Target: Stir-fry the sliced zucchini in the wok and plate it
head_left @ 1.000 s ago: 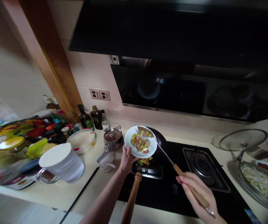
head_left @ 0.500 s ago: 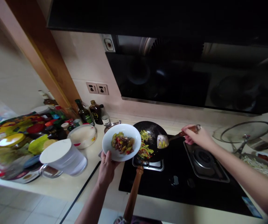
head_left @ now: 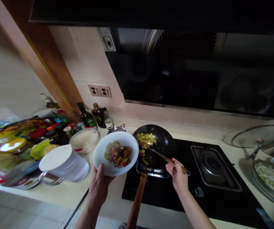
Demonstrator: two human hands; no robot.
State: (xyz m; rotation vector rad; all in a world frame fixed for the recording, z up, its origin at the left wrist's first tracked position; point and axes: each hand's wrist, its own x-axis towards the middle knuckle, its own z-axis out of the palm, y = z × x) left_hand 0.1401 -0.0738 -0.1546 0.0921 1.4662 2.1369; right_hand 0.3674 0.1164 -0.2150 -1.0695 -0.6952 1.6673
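Left hand (head_left: 100, 187) pinches the bowl (head_left: 99, 154) at its near rim, just beside the wok (head_left: 167, 141); right hand (head_left: 180, 178) grips the spatula (head_left: 160, 155) loosely, its tip at the food (head_left: 146, 140). Partway by my read: one portion's in the bowl, the rest remains in the wok

Dim light falls over a pale kitchen wall (head_left: 79, 57) (a double socket (head_left: 99, 91) set into it), with a brown wooden post (head_left: 53, 63), a black range hood (head_left: 170, 76), a cream countertop (head_left: 63, 197) and light floor tiles (head_left: 29, 210)
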